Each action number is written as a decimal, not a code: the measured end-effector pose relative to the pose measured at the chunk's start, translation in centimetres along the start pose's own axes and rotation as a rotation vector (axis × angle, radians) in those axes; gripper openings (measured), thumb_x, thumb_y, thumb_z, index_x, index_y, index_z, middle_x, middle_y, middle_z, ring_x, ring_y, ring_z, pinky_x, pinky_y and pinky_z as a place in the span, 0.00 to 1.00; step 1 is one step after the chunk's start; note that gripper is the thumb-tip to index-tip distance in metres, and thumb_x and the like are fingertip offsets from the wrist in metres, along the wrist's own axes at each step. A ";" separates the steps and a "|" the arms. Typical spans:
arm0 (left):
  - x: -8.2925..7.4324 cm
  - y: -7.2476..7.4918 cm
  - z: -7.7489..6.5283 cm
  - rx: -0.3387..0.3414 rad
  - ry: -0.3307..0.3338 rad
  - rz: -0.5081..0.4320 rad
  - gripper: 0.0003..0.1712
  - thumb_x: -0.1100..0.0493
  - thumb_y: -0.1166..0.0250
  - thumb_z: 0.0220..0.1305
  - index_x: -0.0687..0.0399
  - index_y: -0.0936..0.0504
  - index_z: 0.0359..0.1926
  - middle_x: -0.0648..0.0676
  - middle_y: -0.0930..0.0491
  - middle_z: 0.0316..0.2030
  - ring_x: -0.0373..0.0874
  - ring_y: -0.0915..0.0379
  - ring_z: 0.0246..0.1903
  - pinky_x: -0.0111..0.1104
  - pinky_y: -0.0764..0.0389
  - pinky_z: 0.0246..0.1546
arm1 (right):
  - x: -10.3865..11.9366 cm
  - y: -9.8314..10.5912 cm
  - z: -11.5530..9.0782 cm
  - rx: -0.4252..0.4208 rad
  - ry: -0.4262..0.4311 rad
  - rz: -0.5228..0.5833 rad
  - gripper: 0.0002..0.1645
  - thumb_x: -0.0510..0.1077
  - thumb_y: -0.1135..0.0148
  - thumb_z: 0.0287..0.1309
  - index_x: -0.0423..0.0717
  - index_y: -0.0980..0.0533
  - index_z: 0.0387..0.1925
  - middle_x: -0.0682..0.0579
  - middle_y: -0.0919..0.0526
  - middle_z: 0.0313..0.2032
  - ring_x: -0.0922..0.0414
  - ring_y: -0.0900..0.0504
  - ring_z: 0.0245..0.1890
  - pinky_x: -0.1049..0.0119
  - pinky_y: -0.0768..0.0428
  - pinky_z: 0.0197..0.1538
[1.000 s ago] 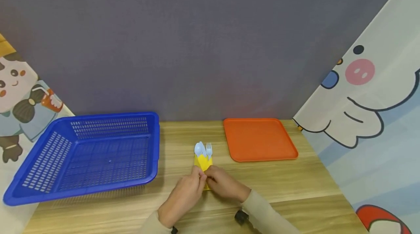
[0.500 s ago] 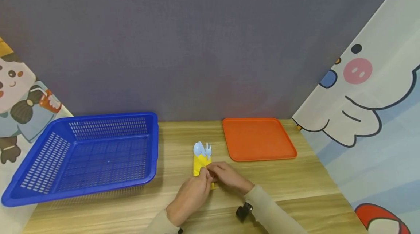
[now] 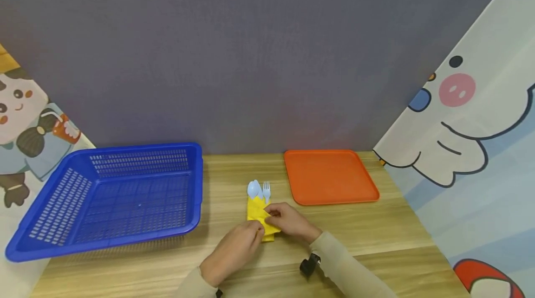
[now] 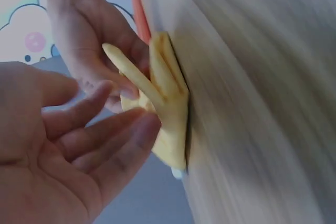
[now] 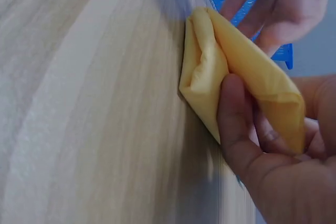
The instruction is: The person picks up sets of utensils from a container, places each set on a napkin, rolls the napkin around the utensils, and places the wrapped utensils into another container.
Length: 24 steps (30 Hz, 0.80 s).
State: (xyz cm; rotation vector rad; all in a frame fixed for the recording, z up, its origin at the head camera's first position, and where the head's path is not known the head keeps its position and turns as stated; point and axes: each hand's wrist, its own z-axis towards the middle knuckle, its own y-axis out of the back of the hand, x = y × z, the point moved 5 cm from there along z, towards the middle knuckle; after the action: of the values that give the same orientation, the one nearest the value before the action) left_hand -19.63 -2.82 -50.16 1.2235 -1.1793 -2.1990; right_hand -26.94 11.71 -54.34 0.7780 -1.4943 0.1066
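A yellow cloth napkin is folded around pale blue cutlery on the wooden table. Out of its far end poke a spoon, what looks like a knife and a fork. My right hand pinches a loose flap of the napkin at its right side, thumb on the near face in the right wrist view. From the left, my left hand touches the cloth; in the left wrist view its fingers are fairly straight, tips against the napkin. The cutlery's handles are hidden in the cloth.
A blue perforated basket stands to the left on the table. Behind to the right lies an orange-red tray. A grey panel rises at the table's back, with cartoon-printed sheets at both sides.
The napkin flap now sticks out to the right, with my right hand holding it. My left hand came right, then drew back left. The cutlery stays about where it was.
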 end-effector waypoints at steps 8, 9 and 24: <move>0.5 -1.1 -0.2 -0.078 -0.134 0.319 0.08 0.70 0.32 0.57 0.58 0.19 0.37 0.54 0.23 0.37 0.48 0.25 0.35 0.35 0.19 0.37 | -0.2 -0.1 0.1 -0.042 -0.006 0.008 0.09 0.33 0.37 0.60 0.37 0.18 0.43 0.52 0.18 0.34 0.59 0.22 0.33 0.70 0.22 0.35; 0.5 -1.2 -0.3 -0.080 -0.140 0.335 0.09 0.71 0.32 0.56 0.57 0.19 0.37 0.54 0.24 0.37 0.48 0.26 0.36 0.35 0.19 0.37 | -0.1 -0.1 0.0 -0.051 0.001 -0.010 0.08 0.33 0.36 0.59 0.37 0.18 0.42 0.52 0.18 0.34 0.60 0.22 0.33 0.71 0.22 0.34; 0.9 -1.0 0.6 0.007 -0.076 0.296 0.04 0.62 0.30 0.61 0.54 0.18 0.32 0.51 0.26 0.33 0.43 0.29 0.31 0.30 0.22 0.29 | -0.1 0.8 -1.5 -0.029 -0.056 -0.241 0.19 0.44 0.29 0.59 0.45 0.32 0.23 0.57 0.29 0.16 0.62 0.26 0.16 0.72 0.27 0.20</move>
State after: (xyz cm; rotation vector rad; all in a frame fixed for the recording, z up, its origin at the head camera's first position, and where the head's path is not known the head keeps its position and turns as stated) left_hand -20.55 -2.51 -51.21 0.9081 -1.3057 -2.0359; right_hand -26.09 13.15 -53.92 0.9370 -1.4403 -0.1186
